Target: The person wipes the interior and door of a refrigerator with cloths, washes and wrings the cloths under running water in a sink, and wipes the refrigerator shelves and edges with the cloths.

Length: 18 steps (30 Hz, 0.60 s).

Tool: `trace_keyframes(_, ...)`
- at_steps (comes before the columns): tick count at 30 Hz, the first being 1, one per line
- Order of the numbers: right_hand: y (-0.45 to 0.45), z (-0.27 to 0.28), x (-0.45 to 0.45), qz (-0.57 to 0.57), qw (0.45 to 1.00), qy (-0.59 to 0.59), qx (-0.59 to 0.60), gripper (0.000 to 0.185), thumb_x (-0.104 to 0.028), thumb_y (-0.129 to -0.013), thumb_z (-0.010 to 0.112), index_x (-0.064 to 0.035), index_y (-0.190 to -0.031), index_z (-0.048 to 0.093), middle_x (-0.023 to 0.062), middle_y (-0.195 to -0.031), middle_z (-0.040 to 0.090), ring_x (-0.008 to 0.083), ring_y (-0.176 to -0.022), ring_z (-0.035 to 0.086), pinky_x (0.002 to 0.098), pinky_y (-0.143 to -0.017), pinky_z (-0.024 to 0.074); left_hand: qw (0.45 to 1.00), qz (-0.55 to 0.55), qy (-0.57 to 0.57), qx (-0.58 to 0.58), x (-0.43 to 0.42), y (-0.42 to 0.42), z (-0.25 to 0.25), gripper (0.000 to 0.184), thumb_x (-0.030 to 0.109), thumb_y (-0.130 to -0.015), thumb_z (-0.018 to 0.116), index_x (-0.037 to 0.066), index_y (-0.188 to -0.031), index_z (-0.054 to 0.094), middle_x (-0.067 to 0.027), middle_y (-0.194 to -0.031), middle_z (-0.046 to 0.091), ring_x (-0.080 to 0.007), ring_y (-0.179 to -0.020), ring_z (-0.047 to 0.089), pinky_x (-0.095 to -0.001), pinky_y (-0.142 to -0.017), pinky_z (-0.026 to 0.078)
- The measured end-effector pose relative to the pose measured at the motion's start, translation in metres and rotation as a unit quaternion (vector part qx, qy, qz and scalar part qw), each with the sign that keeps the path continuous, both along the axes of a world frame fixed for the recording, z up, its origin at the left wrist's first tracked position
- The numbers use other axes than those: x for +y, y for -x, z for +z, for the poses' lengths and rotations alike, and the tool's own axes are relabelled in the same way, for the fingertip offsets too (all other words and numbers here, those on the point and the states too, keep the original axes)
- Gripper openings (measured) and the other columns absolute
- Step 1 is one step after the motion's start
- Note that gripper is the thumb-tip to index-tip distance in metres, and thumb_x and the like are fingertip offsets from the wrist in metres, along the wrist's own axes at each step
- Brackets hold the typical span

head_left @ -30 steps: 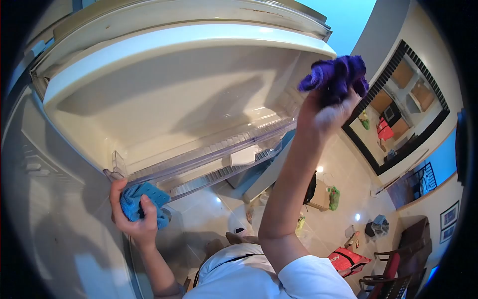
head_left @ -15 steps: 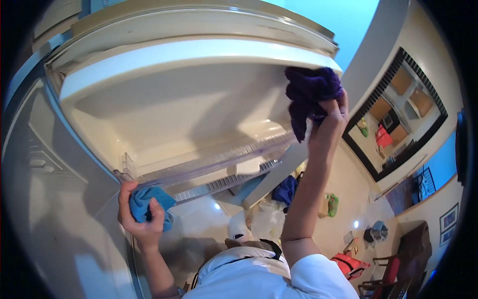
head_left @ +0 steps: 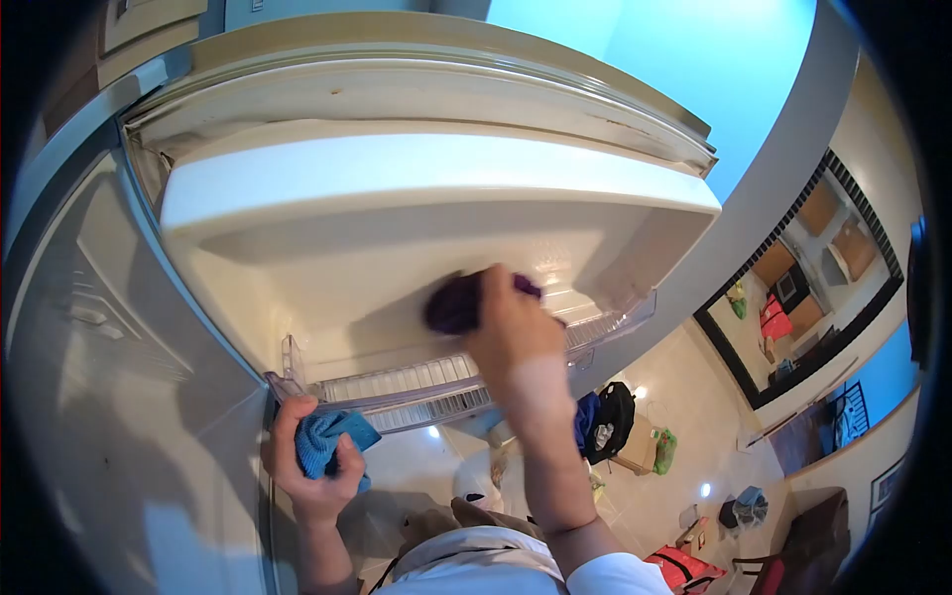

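head view, right hand: the person's right hand (head_left: 518, 322) sits just right of the clock's centre, its fingers curled in around a bunched purple cloth (head_left: 454, 305).
purple cloth: at the centre of the dial, in front of the cream panel (head_left: 297, 268); motion blurs it, so whether it is pressed flat there is hard to say.
left hand: the left hand (head_left: 297, 471), between 7 and 8 o'clock, has thumb and fingers bent around a blue cloth (head_left: 332, 441), with a fingertip at the near end of the clear rack.
blue cloth: between 7 and 8 o'clock, crumpled, one end sticking out past the thumb toward the dial's centre.
clear rack: the ribbed clear rack (head_left: 426, 377) crosses below the panel, from 8 o'clock toward 4; the right forearm passes in front of it.
white edge: a bright white edge (head_left: 436, 178) curves along the panel's top at 12 o'clock.
floor: a black bag (head_left: 613, 418) lies between 4 and 5 o'clock, near a green bag (head_left: 665, 451); a red bag (head_left: 684, 570) is at 5.
mirror: a dark-framed mirror (head_left: 808, 268) stands at 3 o'clock.
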State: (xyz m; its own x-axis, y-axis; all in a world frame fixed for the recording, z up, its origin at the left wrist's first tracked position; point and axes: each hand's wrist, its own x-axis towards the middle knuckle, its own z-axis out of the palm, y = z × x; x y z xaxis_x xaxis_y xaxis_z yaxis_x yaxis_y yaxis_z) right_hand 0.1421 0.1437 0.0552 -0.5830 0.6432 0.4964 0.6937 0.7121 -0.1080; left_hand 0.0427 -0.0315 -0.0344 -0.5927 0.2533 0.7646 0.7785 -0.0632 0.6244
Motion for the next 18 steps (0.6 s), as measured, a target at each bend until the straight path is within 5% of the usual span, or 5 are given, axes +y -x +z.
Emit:
trace_keyframes(5,0.05,0.006,-0.039,0.246,0.949,0.195,0.036,0.043,-0.011,-0.068,0.071,0.0004,-0.099,0.042,0.0254,-0.076,0.06,0.0424,-0.076,0.06,0.0454,-0.066,0.0495,1.0,-0.012,0.004,-0.011,0.0,-0.008,-0.005,0.043,0.012,-0.063,0.065,-0.002,-0.102,0.055,-0.0126,-0.083,0.059,-0.0238,-0.068,0.058,-0.0322,-0.066,0.049)
trace_keyframes(9,0.046,0.009,-0.029,0.355,0.755,0.475,0.279,0.033,-0.002,-0.074,0.07,0.0025,-0.1,0.05,0.0155,-0.083,0.064,0.0188,-0.076,0.064,0.0273,-0.065,0.0514,0.999,0.006,-0.004,0.031,0.001,-0.011,0.0,0.04,0.01,-0.062,0.066,-0.002,-0.099,0.056,-0.0123,-0.08,0.059,-0.0224,-0.064,0.058,-0.0304,-0.062,0.049)
trace_keyframes(11,0.042,0.022,-0.036,0.392,0.705,0.411,0.425,0.028,0.0,-0.079,0.066,0.0018,-0.103,0.053,0.0106,-0.088,0.065,0.0113,-0.081,0.062,0.0245,-0.064,0.051,1.0,-0.03,0.008,0.004,-0.002,-0.011,-0.007,0.043,0.01,-0.066,0.063,-0.004,-0.106,0.052,-0.0121,-0.092,0.058,-0.0203,-0.078,0.056,-0.0297,-0.073,0.046)
trace_keyframes(15,0.062,0.027,-0.048,0.343,0.867,0.024,0.361,0.037,-0.001,-0.071,0.071,-0.0017,-0.106,0.06,0.0126,-0.09,0.062,0.0242,-0.07,0.063,0.0327,-0.062,0.0505,1.0,-0.012,-0.019,0.019,0.002,-0.008,0.001,0.039,0.007,-0.061,0.064,-0.003,-0.098,0.056,-0.0121,-0.077,0.059,-0.0199,-0.062,0.058,-0.0297,-0.06,0.049)
trace_keyframes(18,0.064,0.01,-0.064,0.326,0.908,0.121,0.233,0.036,-0.008,-0.068,0.069,-0.0077,-0.104,0.064,0.0136,-0.09,0.058,0.034,-0.072,0.061,0.0398,-0.063,0.0496,0.999,-0.012,-0.027,0.013,0.002,-0.007,-0.001,0.04,0.007,-0.061,0.064,-0.003,-0.099,0.056,-0.012,-0.078,0.059,-0.0199,-0.062,0.058,-0.0294,-0.061,0.049)
